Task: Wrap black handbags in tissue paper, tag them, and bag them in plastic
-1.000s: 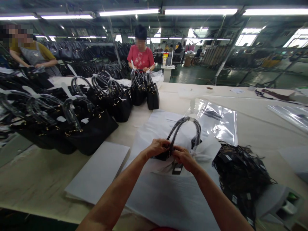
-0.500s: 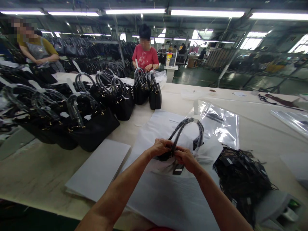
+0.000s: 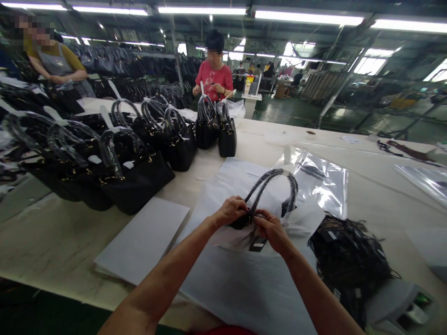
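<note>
A black handbag (image 3: 240,223) stands in front of me, its body mostly covered by white tissue paper (image 3: 226,238). Its two handles (image 3: 268,175), in clear wrap, arch upward. My left hand (image 3: 231,210) is closed at the near handle's base, fingertips pinching the bag there. From the other side, my right hand (image 3: 272,228) pinches at the same handle base, close to the left fingertips. A dark hang tag (image 3: 257,244) with a white label dangles just below the right hand. The fingertips partly hide what lies between them.
Several black handbags (image 3: 139,184) stand at the left. A stack of white sheets (image 3: 145,237) lies nearer. To the right are a pile of black tags (image 3: 349,256) and a clear plastic bag (image 3: 324,186). Two co-workers stand across the table (image 3: 377,186), one in a red shirt (image 3: 214,79).
My left hand has shifted slightly upward at the handle base; the right hand stays nearly in place. The hang tag has swung a little. The co-worker in red has raised both hands.
</note>
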A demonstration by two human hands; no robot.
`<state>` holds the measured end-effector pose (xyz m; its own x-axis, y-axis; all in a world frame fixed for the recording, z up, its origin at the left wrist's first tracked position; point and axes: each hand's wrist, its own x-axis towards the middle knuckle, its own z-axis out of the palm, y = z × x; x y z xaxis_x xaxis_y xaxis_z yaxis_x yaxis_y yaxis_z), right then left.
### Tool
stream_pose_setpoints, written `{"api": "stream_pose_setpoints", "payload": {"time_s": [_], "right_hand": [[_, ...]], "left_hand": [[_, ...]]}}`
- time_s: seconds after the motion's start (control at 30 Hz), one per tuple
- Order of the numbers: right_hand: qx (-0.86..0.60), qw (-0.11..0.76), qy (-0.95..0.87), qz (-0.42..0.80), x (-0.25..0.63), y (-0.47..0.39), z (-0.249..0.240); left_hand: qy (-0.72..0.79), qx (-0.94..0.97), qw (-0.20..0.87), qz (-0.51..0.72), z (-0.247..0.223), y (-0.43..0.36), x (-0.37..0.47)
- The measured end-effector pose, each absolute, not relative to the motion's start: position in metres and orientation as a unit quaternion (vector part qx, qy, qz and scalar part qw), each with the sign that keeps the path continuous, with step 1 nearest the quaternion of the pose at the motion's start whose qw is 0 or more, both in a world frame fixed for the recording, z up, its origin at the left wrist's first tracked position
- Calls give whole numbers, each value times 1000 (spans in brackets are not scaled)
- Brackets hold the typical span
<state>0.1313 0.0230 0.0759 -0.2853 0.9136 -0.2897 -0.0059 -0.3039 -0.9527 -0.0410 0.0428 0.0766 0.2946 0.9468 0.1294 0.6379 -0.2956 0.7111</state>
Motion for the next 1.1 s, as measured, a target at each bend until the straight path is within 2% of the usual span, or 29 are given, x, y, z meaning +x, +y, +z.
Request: {"api": "stream_pose_setpoints", "payload": {"time_s": [0.13,0.4,0.6,0.87,0.97,1.1], "right_hand": [[-516,355,-538,564,130,21,69],[-556,278,-683,383,133,16,61],[-531,284,-664,444,136,15,48],[-521,297,-693,400,139,7,40],[-513,314,-711,365,141,2,39],[-497,328,-738,318,140,-2,37]], "left_hand": [[516,771,240,286,81,29,-46],[489,798,215,280,84,10,-42],[469,795,262,280,81,-1,-41],[507,729,365,280,82,-5,-34],[532,731,346,252,86,-10,-34],[582,745,264,192,83,-23,-33]]}}
